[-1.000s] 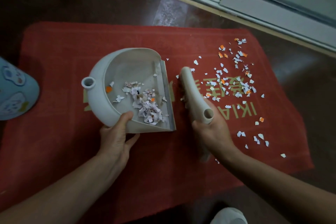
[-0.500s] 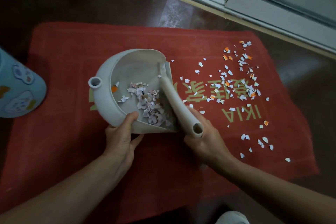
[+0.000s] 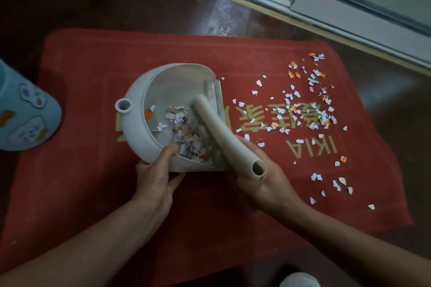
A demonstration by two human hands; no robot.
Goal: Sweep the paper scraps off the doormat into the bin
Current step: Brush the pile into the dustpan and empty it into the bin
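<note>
A red doormat (image 3: 93,193) lies on the dark floor. On it sits a cream dustpan (image 3: 137,128) with a heap of torn paper inside. My left hand (image 3: 156,177) grips the dustpan's near rim, thumb over the edge. My right hand (image 3: 261,182) holds the cream hand brush (image 3: 219,133) by its hollow handle, and the brush head lies inside the pan by its lip. Loose white and orange paper scraps (image 3: 310,112) are strewn over the mat's right half. A light blue bin (image 3: 21,109) with cartoon prints stands at the left edge.
A sliding door frame and its metal track (image 3: 303,4) run across the top right. The toe of a white shoe (image 3: 296,281) shows at the bottom edge. Dark floor surrounds the mat.
The brush swept left from the mat into the dustpan, pushing scraps over the lip. My left hand kept its hold on the pan, which tilted slightly.
</note>
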